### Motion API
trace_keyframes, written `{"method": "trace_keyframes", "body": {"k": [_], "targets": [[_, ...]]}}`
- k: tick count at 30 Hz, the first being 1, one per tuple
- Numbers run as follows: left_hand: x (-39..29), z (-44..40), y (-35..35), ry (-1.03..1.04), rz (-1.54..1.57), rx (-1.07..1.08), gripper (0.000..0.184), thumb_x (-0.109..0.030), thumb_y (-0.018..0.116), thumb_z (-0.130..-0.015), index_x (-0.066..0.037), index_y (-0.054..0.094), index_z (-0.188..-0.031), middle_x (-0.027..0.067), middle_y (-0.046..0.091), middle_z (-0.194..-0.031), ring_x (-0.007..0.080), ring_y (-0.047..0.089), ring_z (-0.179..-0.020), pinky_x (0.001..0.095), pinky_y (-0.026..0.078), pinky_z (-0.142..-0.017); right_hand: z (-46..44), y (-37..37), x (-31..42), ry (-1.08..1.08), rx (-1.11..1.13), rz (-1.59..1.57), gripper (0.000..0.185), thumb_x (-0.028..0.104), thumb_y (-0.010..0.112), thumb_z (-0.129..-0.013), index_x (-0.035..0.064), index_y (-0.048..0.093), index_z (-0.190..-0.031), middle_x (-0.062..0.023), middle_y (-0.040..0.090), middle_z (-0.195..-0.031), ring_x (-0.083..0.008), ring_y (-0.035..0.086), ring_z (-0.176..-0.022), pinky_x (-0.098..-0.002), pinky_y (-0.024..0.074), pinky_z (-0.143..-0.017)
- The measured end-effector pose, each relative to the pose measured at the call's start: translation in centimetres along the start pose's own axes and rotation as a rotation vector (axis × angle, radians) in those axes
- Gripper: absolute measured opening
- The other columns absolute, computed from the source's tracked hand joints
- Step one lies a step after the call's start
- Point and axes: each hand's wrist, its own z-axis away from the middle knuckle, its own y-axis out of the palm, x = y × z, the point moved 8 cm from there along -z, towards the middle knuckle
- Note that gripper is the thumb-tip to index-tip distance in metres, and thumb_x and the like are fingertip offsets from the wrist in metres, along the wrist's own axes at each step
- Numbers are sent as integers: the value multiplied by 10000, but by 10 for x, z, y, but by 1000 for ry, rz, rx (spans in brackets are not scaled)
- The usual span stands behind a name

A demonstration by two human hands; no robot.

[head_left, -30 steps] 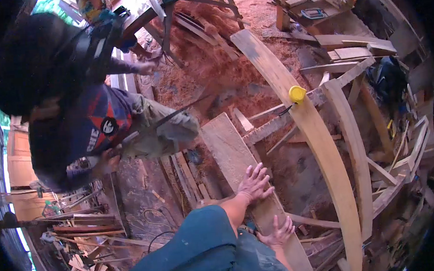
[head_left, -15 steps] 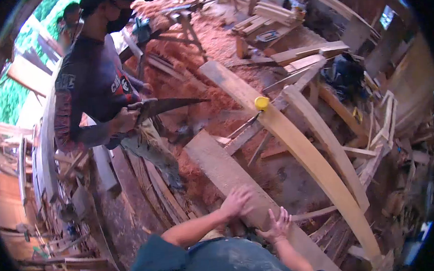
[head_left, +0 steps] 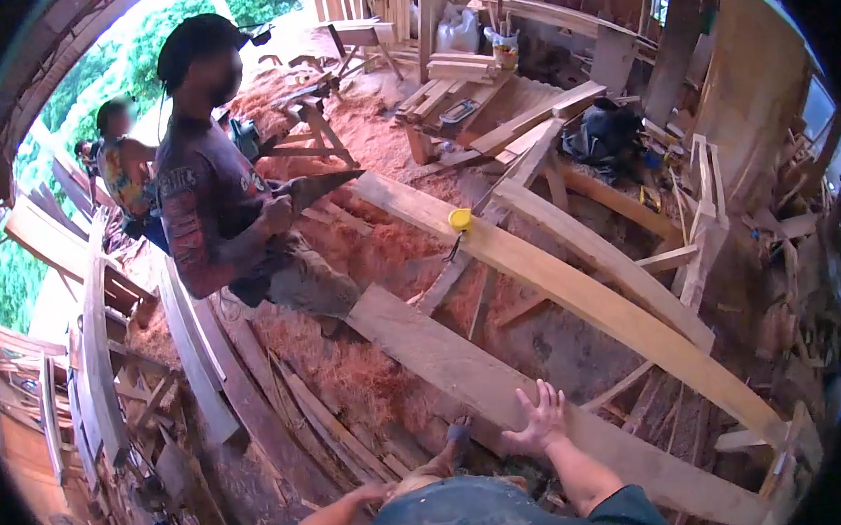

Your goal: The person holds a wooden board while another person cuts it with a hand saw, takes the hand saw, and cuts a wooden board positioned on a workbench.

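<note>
My right hand [head_left: 543, 417] rests on a wide wooden plank [head_left: 436, 354], palm down with fingers spread. My left hand [head_left: 369, 495] is low by my waist, off the plank; its fingers are not clear. Beyond the wide plank lies a long yellowish board [head_left: 576, 287], with a yellow tape measure [head_left: 459, 220] on its edge. A curved timber [head_left: 603, 256] lies behind that board. Near the far end of the wide plank stands a co-worker [head_left: 217, 169] gripping a handsaw [head_left: 320, 189].
My foot [head_left: 458, 430] shows beside the wide plank. Reddish shavings [head_left: 350, 363] cover the ground. Long timbers [head_left: 195, 358] lean at left. Stacked boards [head_left: 471, 67] and a black bag [head_left: 605, 134] are at the back. Another person [head_left: 129, 170] stands farther left.
My left hand has come off the wide plank and back toward my waist. My right hand stays on the plank. The view has tilted up, and the co-worker appears more upright.
</note>
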Motion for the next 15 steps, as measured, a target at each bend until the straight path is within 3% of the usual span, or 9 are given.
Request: {"method": "trace_keyframes", "body": {"k": [2, 4, 6, 8, 10, 11, 12, 13, 15], "targets": [[-44, -28, 32, 528, 255, -74, 571, -483, 527, -983, -28, 593, -1322, 143, 619, -1320, 300, 541, -1265, 407, 374, -1106, 2, 1, -1, -1, -17, 11, 1059, 749, 726, -567, 263, 450, -1466, -224, 251, -1543, -381, 228, -1433, -617, 149, -1156], [-110, 4, 15, 569, 72, -417, 529, -421, 562, -985, -7, 589, -1313, 129, 615, -1329, 248, 541, -1255, 390, 374, -1102, 1, 3, -4, -7, -40, 23, 1068, 773, 712, -561, 263, 456, -1464, -225, 259, -1541, -382, 223, -1436, -617, 143, -1162], [-171, 26, -6, 460, 213, -236, 477, -375, 596, -977, -14, 607, -1289, 128, 639, -1288, 236, 574, -1206, 379, 425, -1055, 3, 9, -4, -18, -59, 36, 1080, 797, 698, -553, 263, 461, -1461, -229, 273, -1534, -386, 223, -1437, -622, 135, -1166], [-245, 78, -62, 617, 79, -489, 338, -263, 644, -949, -16, 655, -1180, 83, 687, -1105, 182, 619, -1053, 344, 494, -941, 5, 13, -5, -25, -78, 8, 1079, 813, 686, -558, 264, 464, -1460, -222, 293, -1529, -388, 237, -1431, -630, 128, -1166], [-282, 84, -115, 587, 149, -631, 252, -211, 645, -937, -1, 680, -1073, 50, 697, -945, 152, 636, -902, 322, 529, -815, 9, 13, -9, 2, -88, -17, 1040, 804, 677, -591, 261, 472, -1454, -211, 316, -1524, -384, 262, -1422, -637, 139, -1159], [-320, 100, -143, 833, 113, -724, 222, -183, 642, -930, 4, 670, -1045, 33, 670, -864, 119, 608, -776, 305, 522, -700, 9, 11, -8, 23, -92, -30, 1002, 787, 674, -622, 258, 479, -1450, -203, 328, -1521, -380, 279, -1416, -639, 153, -1152], [-345, 106, -167, 586, 198, -605, 237, -189, 650, -917, 8, 675, -1044, 44, 653, -863, 109, 587, -725, 303, 511, -651, 3, 7, -4, 40, -102, -44, 963, 770, 672, -653, 254, 486, -1445, -196, 341, -1519, -375, 297, -1410, -642, 168, -1145], [-361, 85, -213, 835, -21, -727, 273, -212, 654, -914, 2, 656, -1084, 39, 641, -863, 105, 574, -682, 301, 494, -577, -5, 8, -5, 137, -108, -87, 935, 756, 655, -686, 236, 486, -1444, -189, 355, -1513, -367, 306, -1408, -646, 168, -1143], [-437, 117, -277, 896, 200, -760, 369, -210, 659, -907, -48, 572, -1227, 28, 615, -861, 119, 572, -662, 299, 484, -512, -24, 17, -6, 340, -113, -180, 880, 729, 623, -753, 202, 487, -1444, -176, 383, -1502, -350, 324, -1403, -653, 169, -1139]]}}
